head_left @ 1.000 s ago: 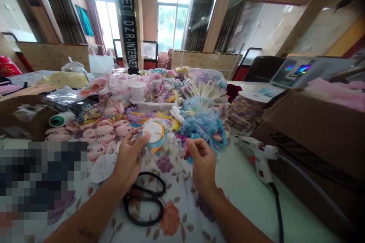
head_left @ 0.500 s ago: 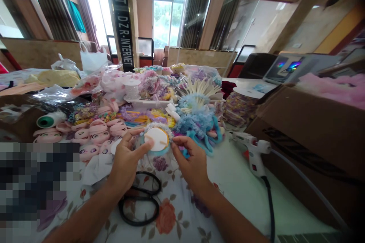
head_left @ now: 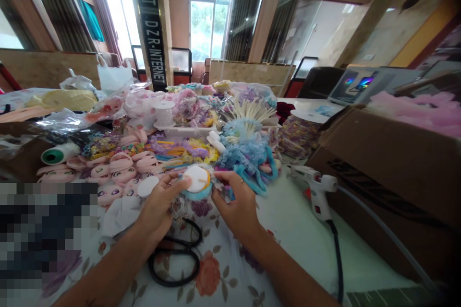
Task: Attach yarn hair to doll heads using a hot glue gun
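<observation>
Both hands, L [head_left: 158, 208] & R [head_left: 236, 206], pinch round white-faced disc [head_left: 197, 180].

Both hands [head_left: 201, 204] on round pad [head_left: 197, 180]

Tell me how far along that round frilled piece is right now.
Done: a heap of blue frilled pieces lies behind the hands. In hand: left hand and right hand both pinch the round white-faced piece. Left: pink doll faces lie loose; the glue gun and scissors lie idle.
</observation>
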### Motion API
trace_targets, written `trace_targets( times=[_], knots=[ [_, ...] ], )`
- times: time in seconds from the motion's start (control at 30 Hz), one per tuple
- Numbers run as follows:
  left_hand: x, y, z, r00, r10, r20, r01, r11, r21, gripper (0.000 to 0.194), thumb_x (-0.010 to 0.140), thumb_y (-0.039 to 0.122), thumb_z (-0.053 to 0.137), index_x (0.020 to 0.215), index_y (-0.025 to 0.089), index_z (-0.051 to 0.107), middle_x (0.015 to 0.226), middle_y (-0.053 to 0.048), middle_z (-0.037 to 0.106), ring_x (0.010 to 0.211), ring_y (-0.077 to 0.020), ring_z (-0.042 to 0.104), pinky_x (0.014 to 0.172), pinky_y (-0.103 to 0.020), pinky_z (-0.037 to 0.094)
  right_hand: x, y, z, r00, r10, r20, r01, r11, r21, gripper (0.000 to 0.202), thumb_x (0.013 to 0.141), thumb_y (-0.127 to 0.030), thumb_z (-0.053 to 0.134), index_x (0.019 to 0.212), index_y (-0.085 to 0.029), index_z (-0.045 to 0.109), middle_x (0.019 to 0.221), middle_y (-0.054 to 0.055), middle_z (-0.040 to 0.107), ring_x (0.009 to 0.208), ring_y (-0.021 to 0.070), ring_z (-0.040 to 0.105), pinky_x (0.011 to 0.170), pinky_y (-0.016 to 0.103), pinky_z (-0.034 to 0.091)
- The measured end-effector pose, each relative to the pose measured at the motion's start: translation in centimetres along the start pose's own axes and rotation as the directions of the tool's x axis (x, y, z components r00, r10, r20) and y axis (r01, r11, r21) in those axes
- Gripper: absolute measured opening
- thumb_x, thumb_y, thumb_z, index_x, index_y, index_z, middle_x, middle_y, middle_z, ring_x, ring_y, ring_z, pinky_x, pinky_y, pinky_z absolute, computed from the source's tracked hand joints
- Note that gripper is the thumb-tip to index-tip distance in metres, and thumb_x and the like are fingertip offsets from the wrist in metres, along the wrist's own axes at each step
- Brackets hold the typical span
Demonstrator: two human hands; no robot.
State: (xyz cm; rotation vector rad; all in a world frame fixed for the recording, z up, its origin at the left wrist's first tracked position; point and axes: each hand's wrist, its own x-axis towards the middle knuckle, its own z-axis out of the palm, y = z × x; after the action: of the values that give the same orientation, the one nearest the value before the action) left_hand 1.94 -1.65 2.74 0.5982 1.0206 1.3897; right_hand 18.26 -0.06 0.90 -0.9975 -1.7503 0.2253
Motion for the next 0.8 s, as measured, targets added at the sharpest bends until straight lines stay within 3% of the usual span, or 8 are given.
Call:
trace_targets(
  times=[0.27,0.43,0.6,0.7,0.8],
  knots=[
    [0.2,0.0,0.0,0.971,-0.208,0.117,0.223,0.965,-0.135,0.025,0.072,0.017,0.072,0.096,0.009,0.068,0.079,-0.009,0.074,0.066,-0.018,0.071,0.062,-0.024,0.059,0.0,0.3,-0.4,0.994,-0.101,-0.043,0.102,0.994,0.024,0.022,0.086,-0.016,0.055,0.103,-0.023,0.068,0.096,0.006,0.073,0.089,0.0197,0.068,0.081,0.031,0.053],
    [0.1,-0.3,0.2,0.977,-0.201,0.066,0.21,0.961,-0.182,0.021,0.073,0.014,0.072,0.093,0.011,0.068,0.075,-0.006,0.074,0.058,-0.0148,0.069,0.055,-0.021,0.058,0.1,-0.1,-1.0,0.996,0.09,-0.015,-0.087,0.983,0.161,0.016,0.086,-0.025,0.06,0.097,-0.024,0.07,0.084,0.004,0.072,0.069,0.0172,0.066,0.067,0.03,0.054],
    [-0.3,-0.9,0.7,0.971,-0.238,0.014,0.235,0.947,-0.218,0.018,0.072,0.015,0.073,0.088,0.011,0.067,0.073,-0.007,0.073,0.058,-0.0173,0.07,0.053,-0.024,0.06,0.3,-0.2,-1.2,0.946,0.323,0.025,-0.308,0.872,0.38,0.013,0.08,-0.032,0.067,0.087,-0.022,0.071,0.062,-0.002,0.062,0.049,0.0121,0.055,0.049,0.025,0.048],
    [-1.2,-1.5,1.5,0.953,-0.304,-0.005,0.288,0.907,-0.308,0.019,0.075,0.014,0.069,0.094,0.011,0.066,0.075,-0.007,0.074,0.057,-0.0164,0.069,0.052,-0.024,0.06,0.8,-0.4,-1.8,0.911,0.413,0.01,-0.366,0.795,0.484,0.014,0.074,-0.033,0.072,0.081,-0.021,0.071,0.062,-0.003,0.062,0.047,0.0104,0.052,0.044,0.023,0.046],
    [-2.8,-2.1,2.7,0.925,-0.381,-0.006,0.339,0.831,-0.442,0.024,0.08,0.012,0.063,0.104,0.01,0.063,0.074,-0.007,0.073,0.057,-0.0158,0.07,0.053,-0.022,0.06,1.8,-0.5,-3.0,0.91,0.411,0.054,-0.373,0.757,0.536,0.013,0.07,-0.031,0.076,0.077,-0.021,0.071,0.059,-0.003,0.061,0.045,0.0084,0.048,0.041,0.021,0.041]
  ],
)
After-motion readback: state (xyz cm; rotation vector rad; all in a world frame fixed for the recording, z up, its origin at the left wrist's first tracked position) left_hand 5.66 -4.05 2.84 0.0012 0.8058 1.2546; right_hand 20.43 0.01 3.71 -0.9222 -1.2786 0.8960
